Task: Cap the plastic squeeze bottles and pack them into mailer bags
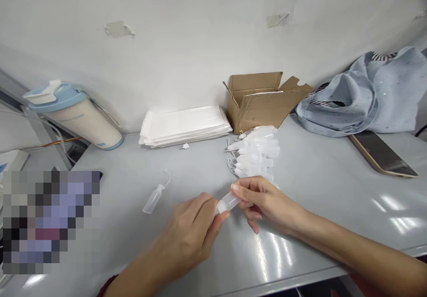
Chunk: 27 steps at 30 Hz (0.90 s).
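Between my hands, above the grey tabletop, is a small translucent plastic bottle [232, 200] with a white cap [220, 207], tilted up to the right. The fingers of my left hand [195, 225] are closed round the cap end. My right hand [258, 197] pinches the other end of the bottle. Behind my right hand lies a pile of similar translucent bottles [258, 150], with thin white strings at their left ends. Another small bottle with a string [154, 199] lies on the table to the left of my left hand. My fingers hide part of the held cap.
An open cardboard box [263, 110] and a stack of white sheets or sleeves [187, 125] stand by the wall. A small white piece [185, 146] lies before the stack. A large tumbler [80, 119] leans at left; a phone [383, 154] and light-blue fabric bag [373, 96] are at right.
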Motion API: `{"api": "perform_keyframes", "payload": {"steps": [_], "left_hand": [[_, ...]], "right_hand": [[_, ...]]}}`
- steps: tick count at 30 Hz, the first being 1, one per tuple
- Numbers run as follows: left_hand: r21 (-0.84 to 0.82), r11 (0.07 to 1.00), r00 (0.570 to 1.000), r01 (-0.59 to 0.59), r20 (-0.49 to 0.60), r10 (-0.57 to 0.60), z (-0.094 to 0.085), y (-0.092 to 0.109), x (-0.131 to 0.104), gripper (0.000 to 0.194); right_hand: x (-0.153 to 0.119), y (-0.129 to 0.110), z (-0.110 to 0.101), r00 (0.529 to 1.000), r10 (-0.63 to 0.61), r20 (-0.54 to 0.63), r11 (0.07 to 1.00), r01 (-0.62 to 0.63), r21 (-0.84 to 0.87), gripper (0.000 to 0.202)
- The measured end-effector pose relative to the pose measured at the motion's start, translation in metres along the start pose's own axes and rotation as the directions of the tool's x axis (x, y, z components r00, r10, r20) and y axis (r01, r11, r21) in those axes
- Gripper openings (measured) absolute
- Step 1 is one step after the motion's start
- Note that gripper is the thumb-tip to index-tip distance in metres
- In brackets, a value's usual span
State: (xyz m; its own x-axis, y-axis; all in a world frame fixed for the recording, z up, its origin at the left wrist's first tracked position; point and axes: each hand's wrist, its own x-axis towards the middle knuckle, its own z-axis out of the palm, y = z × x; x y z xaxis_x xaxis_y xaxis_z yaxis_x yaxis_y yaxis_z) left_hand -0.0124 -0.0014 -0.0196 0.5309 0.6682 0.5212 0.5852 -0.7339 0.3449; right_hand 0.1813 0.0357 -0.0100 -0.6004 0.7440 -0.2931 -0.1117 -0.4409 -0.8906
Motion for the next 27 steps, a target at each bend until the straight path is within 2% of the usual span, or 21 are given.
{"api": "perform_keyframes", "payload": {"steps": [2,5,8,10,12,14,16,18,21,23,25,27], "left_hand": [[-0.029,1.0,1.0,0.009,0.004,-0.008,-0.001,0.0,0.001,0.014],[-0.193,0.964,0.981,0.181,0.102,-0.164,-0.006,0.0,0.006,0.018],[-0.322,0.84,0.891,0.436,0.286,-0.353,-0.014,0.002,0.012,0.03],[-0.385,0.733,0.82,0.56,0.383,-0.425,-0.019,0.003,0.015,0.037],[-0.433,0.651,0.776,0.624,0.442,-0.45,-0.022,0.003,0.016,0.039],[-0.451,0.631,0.769,0.631,0.467,-0.436,-0.022,0.004,0.016,0.04],[-0.433,0.682,0.796,0.589,0.456,-0.398,-0.021,0.004,0.016,0.04],[-0.381,0.78,0.847,0.495,0.411,-0.337,-0.017,0.004,0.013,0.039],[-0.259,0.923,0.933,0.285,0.297,-0.204,-0.007,0.002,0.007,0.033],[-0.141,0.982,0.974,0.127,0.204,-0.096,-0.001,0.0,0.003,0.028],[0.013,1.0,0.99,-0.016,0.141,0.014,0.003,-0.002,0.0,0.024],[0.136,0.985,0.989,-0.11,0.118,0.094,0.005,-0.003,0.0,0.021]], "right_hand": [[-0.001,0.0,0.001,1.0,-0.01,-0.015,1.0,0.01,-0.018,0.043],[-0.003,-0.001,0.003,0.989,-0.129,-0.067,0.98,0.117,-0.16,0.033],[-0.007,-0.002,0.003,0.954,-0.288,-0.082,0.908,0.246,-0.338,0.023],[-0.008,-0.002,0.002,0.927,-0.37,-0.057,0.849,0.312,-0.426,0.02],[-0.009,-0.002,0.0,0.9,-0.437,-0.008,0.777,0.373,-0.507,0.018],[-0.009,-0.002,-0.001,0.881,-0.472,0.034,0.714,0.405,-0.572,0.018],[-0.009,-0.003,-0.001,0.896,-0.442,0.035,0.716,0.376,-0.588,0.019],[-0.008,-0.004,-0.001,0.932,-0.362,-0.001,0.782,0.303,-0.545,0.023],[-0.006,-0.004,0.0,0.968,-0.245,-0.058,0.878,0.197,-0.436,0.027],[-0.003,-0.003,-0.001,0.983,-0.169,-0.075,0.92,0.13,-0.37,0.027],[-0.001,-0.002,-0.002,0.992,-0.096,-0.079,0.946,0.066,-0.318,0.026],[0.0,-0.002,-0.004,0.995,-0.046,-0.085,0.961,0.02,-0.277,0.026]]}}
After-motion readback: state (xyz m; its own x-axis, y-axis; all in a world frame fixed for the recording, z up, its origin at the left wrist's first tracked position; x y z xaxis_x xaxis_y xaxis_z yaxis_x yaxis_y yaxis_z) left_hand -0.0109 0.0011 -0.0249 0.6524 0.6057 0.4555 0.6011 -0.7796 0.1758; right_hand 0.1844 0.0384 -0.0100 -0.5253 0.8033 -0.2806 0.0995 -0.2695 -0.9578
